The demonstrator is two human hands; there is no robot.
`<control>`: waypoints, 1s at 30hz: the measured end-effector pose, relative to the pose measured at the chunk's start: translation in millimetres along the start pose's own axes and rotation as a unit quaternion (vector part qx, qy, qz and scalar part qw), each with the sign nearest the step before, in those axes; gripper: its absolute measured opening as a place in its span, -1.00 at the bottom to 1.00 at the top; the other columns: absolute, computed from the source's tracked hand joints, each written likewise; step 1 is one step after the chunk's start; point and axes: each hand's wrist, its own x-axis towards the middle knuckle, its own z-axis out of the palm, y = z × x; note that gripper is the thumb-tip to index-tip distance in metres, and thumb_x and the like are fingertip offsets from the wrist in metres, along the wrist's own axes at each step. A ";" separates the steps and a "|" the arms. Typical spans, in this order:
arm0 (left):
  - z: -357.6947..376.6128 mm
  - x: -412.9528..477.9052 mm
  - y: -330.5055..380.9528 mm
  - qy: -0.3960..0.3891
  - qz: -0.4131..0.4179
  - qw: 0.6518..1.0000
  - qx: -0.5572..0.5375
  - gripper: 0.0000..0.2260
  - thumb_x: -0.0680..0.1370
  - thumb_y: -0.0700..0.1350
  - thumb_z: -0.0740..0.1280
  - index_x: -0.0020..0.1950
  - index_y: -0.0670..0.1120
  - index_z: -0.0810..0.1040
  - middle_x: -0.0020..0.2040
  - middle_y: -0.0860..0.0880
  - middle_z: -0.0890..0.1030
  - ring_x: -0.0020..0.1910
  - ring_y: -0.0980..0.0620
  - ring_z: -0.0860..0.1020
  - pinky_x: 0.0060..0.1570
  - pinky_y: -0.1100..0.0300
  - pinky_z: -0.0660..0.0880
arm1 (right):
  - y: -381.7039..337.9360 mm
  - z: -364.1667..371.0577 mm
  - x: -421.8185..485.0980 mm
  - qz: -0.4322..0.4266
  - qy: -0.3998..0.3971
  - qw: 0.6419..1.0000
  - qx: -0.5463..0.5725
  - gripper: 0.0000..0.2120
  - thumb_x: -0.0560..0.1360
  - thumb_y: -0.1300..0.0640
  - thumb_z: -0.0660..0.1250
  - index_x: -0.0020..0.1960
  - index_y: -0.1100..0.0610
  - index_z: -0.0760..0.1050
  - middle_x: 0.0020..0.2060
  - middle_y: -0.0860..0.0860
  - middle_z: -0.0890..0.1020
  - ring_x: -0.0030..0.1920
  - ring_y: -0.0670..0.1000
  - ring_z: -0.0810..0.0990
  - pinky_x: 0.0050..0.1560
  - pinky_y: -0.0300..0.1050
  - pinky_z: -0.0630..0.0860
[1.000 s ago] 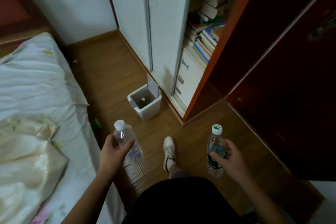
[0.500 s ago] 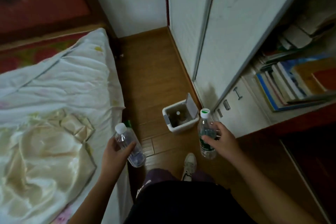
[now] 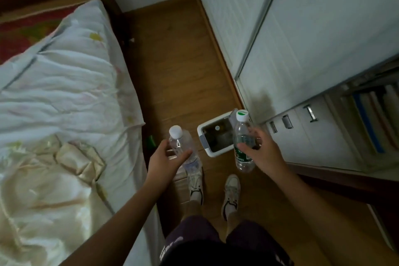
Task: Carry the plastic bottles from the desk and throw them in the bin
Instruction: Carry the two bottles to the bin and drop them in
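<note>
**A:** From the head view, where are the bottles?

**B:** The left hand is wrapped around the clear bottle. The right hand is closed on the green-label bottle, right by the bin on the floor.

**A:** How do I drop them well?

**B:** I think you hold each one over the open bin, then let go. One at a time is best.

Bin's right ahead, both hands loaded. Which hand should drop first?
Probably right. The right hand holds its green-labelled bottle at the open bin's edge; the left hand and its clear bottle sit off toward the bed.
</note>
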 end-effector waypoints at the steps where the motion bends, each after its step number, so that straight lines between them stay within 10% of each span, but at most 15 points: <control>1: 6.4 17.1 -2.6 -0.016 -0.002 1.000 0.011 -0.45 0.38 0.27 0.51 0.30 0.12 0.53 0.11 0.16 0.68 0.06 0.23 0.63 -0.02 0.27 0.54 | 3.5 8.0 14.0 0.004 0.001 1.000 -0.002 -0.36 0.44 -0.10 0.50 0.45 -0.04 0.37 0.37 -0.05 0.51 0.37 0.06 0.49 0.30 0.16 0.51; 9: 94.8 161.6 -54.0 -0.076 -0.001 0.996 0.050 -0.50 0.31 0.26 0.54 0.16 0.29 0.42 0.04 0.29 0.59 -0.01 0.32 0.57 -0.26 0.45 0.47 | 71.5 90.6 144.4 -0.004 0.067 0.998 0.014 -0.46 0.41 -0.14 0.49 0.31 -0.10 0.39 0.16 -0.16 0.56 0.20 -0.05 0.59 0.13 0.01 0.63; 13: 148.7 207.8 -96.9 -0.105 0.001 0.993 0.049 -0.48 0.33 0.14 0.55 0.22 0.18 0.44 0.06 0.21 0.62 0.03 0.24 0.59 -0.06 0.21 0.56 | 124.8 128.3 190.9 -0.003 0.084 0.996 0.024 -0.46 0.41 -0.06 0.52 0.30 -0.10 0.38 0.16 -0.15 0.60 0.20 -0.12 0.61 0.11 -0.13 0.62; 23: 224.8 216.7 -167.7 -0.120 -0.011 0.991 0.061 -0.49 0.37 0.07 0.54 0.26 0.16 0.45 0.08 0.13 0.65 0.05 0.09 0.62 0.03 -0.03 0.63 | 196.9 174.3 222.5 0.035 0.058 0.996 -0.057 -0.38 0.38 -0.11 0.53 0.36 -0.03 0.39 0.21 -0.05 0.62 0.20 -0.03 0.62 0.13 -0.05 0.61; 30: 214.2 209.0 -170.1 -0.133 -0.037 0.983 0.120 -0.48 0.41 0.29 0.45 0.30 0.15 0.47 0.04 0.17 0.62 0.00 0.17 0.60 -0.13 0.19 0.53 | 203.1 167.3 216.2 0.080 0.065 0.993 -0.066 -0.54 0.49 -0.11 0.43 0.31 0.04 0.45 0.20 0.00 0.63 0.21 0.00 0.62 0.05 -0.15 0.58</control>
